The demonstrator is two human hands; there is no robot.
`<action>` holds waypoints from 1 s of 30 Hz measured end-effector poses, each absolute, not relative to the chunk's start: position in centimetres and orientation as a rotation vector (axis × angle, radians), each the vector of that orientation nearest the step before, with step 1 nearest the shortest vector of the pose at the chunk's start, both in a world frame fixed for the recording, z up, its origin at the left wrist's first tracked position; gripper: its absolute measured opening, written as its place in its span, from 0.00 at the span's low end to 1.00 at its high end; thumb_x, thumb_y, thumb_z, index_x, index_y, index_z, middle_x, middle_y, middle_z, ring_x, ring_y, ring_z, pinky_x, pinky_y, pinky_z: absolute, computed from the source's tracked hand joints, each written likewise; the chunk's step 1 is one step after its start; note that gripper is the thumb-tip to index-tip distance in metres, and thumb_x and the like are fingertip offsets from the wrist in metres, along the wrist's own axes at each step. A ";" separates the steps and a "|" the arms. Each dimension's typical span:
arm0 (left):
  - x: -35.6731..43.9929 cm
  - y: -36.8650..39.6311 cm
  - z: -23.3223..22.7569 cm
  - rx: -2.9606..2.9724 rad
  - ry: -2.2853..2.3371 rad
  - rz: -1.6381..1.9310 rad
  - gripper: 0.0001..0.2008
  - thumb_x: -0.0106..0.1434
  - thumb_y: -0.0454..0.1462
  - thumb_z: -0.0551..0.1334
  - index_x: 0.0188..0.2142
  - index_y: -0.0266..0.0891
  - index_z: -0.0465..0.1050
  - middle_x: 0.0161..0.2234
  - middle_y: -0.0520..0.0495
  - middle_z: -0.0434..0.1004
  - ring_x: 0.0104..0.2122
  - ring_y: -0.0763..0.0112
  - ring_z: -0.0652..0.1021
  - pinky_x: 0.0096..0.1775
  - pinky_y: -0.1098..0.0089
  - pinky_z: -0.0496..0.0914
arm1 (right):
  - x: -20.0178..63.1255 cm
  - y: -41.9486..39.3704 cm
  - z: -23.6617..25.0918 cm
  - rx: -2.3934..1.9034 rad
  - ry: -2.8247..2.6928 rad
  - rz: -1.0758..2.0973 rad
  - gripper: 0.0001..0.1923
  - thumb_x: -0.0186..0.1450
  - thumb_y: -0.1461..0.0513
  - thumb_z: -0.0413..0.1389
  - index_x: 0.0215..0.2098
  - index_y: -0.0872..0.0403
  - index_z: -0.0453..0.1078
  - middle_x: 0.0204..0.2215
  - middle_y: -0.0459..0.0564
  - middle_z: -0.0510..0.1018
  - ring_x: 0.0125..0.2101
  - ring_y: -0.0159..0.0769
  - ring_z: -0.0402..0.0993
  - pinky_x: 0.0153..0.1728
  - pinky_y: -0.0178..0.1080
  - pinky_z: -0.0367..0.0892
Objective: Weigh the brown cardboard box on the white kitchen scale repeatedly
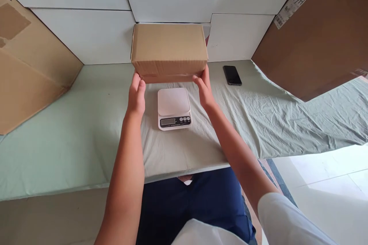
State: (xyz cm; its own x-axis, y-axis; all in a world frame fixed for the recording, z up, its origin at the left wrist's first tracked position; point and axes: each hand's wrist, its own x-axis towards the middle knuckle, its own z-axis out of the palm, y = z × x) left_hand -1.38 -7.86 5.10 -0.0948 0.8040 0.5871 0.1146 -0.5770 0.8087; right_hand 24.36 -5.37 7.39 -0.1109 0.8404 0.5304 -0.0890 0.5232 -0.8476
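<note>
From where I watch, nearest me are dark blue trousers (198, 203) and a white sleeve (290, 218), below the counter's (71, 153) front edge; a pale green cloth (287, 118) covers that counter, wrinkled on the side right of the scale; the scale (174, 108) is my landmark, sitting flat in the middle with its display and buttons turned toward me, I judge so the reading can be seen from this seat; its white plate is bare.

Just beyond the scale, my left hand (136, 95) and right hand (204, 90) flank the lower front corners of the box (169, 51); each grip is spread, fingers laid against a side of the box rather than curled round it, so the box is pressed between two palms, I judge because it is too wide for one hand; whether its base rests on the cloth or hangs just off it I cannot tell; it stands directly behind the scale, closed.

Right of the scale and a little farther back lies a phone (232, 75), face up, well apart from the hands; large cardboard sheets lean far left (25, 72) and far right (313, 34) of the scale against white wall panels (86, 34).
</note>
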 end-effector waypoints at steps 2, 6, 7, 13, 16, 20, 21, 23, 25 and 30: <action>-0.6 -10.7 5.5 1.639 0.985 1.686 0.35 0.67 0.63 0.55 0.65 0.49 0.68 0.65 0.42 0.72 0.71 0.51 0.66 0.71 0.53 0.59 | 25.1 -7.9 6.8 -0.692 -1.496 0.906 0.39 0.64 0.42 0.57 0.70 0.37 0.51 0.73 0.43 0.57 0.75 0.47 0.49 0.77 0.55 0.48; 1.2 -16.4 4.2 1.583 1.050 1.574 0.39 0.67 0.63 0.54 0.69 0.48 0.62 0.71 0.40 0.64 0.74 0.50 0.60 0.73 0.51 0.54 | 25.8 -11.9 3.7 -0.756 -1.434 0.945 0.42 0.64 0.42 0.58 0.71 0.38 0.50 0.72 0.46 0.58 0.72 0.50 0.54 0.76 0.58 0.49; 1.4 -17.5 3.7 1.563 1.070 1.557 0.40 0.66 0.63 0.55 0.70 0.47 0.61 0.72 0.40 0.63 0.74 0.50 0.59 0.73 0.51 0.53 | 25.7 -12.5 3.0 -0.764 -1.418 0.951 0.42 0.63 0.42 0.57 0.71 0.39 0.49 0.72 0.47 0.58 0.71 0.50 0.56 0.75 0.59 0.51; 0.9 -19.7 1.7 1.450 1.160 1.627 0.40 0.66 0.64 0.54 0.70 0.47 0.61 0.72 0.39 0.63 0.74 0.49 0.60 0.73 0.51 0.53 | 24.1 -14.4 2.3 -0.756 -1.414 0.949 0.41 0.64 0.44 0.57 0.71 0.39 0.49 0.70 0.50 0.59 0.68 0.52 0.58 0.73 0.62 0.53; 0.7 -19.3 1.3 1.459 1.222 1.596 0.40 0.66 0.64 0.54 0.69 0.47 0.62 0.70 0.38 0.65 0.72 0.48 0.63 0.72 0.49 0.54 | 23.8 -14.8 2.7 -0.790 -1.375 0.969 0.40 0.64 0.46 0.56 0.70 0.40 0.49 0.71 0.50 0.58 0.70 0.52 0.55 0.74 0.62 0.50; 0.6 -19.0 1.0 1.461 1.288 1.565 0.39 0.67 0.63 0.52 0.69 0.47 0.61 0.70 0.38 0.66 0.71 0.48 0.65 0.71 0.48 0.55 | 23.6 -14.9 2.9 -0.852 -1.313 1.021 0.38 0.63 0.49 0.55 0.69 0.41 0.51 0.69 0.50 0.60 0.70 0.51 0.55 0.74 0.63 0.51; 0.6 -18.9 1.0 1.466 1.293 1.560 0.38 0.67 0.63 0.52 0.69 0.47 0.61 0.69 0.38 0.66 0.70 0.49 0.66 0.71 0.47 0.56 | 23.6 -14.9 2.9 -0.867 -1.297 1.033 0.38 0.63 0.50 0.55 0.69 0.41 0.51 0.69 0.50 0.61 0.69 0.52 0.55 0.74 0.63 0.51; 0.7 -19.0 1.1 1.486 1.284 1.557 0.38 0.68 0.62 0.52 0.69 0.48 0.61 0.69 0.38 0.67 0.69 0.49 0.67 0.70 0.48 0.57 | 23.5 -14.9 3.0 -0.883 -1.278 1.050 0.37 0.62 0.50 0.54 0.69 0.41 0.52 0.67 0.50 0.62 0.68 0.51 0.57 0.73 0.64 0.51; 0.8 -19.0 1.3 1.500 1.268 1.563 0.37 0.68 0.61 0.52 0.69 0.48 0.61 0.69 0.38 0.67 0.69 0.50 0.67 0.70 0.49 0.58 | 23.5 -14.8 3.0 -0.888 -1.278 1.055 0.37 0.63 0.50 0.53 0.69 0.40 0.52 0.67 0.50 0.63 0.68 0.51 0.57 0.73 0.63 0.53; 0.9 -19.0 1.4 1.485 1.272 1.567 0.36 0.69 0.61 0.52 0.70 0.49 0.60 0.70 0.39 0.66 0.70 0.51 0.66 0.71 0.50 0.57 | 23.5 -14.7 3.0 -0.916 -1.282 1.068 0.37 0.63 0.51 0.53 0.69 0.39 0.51 0.68 0.48 0.62 0.70 0.51 0.53 0.74 0.64 0.49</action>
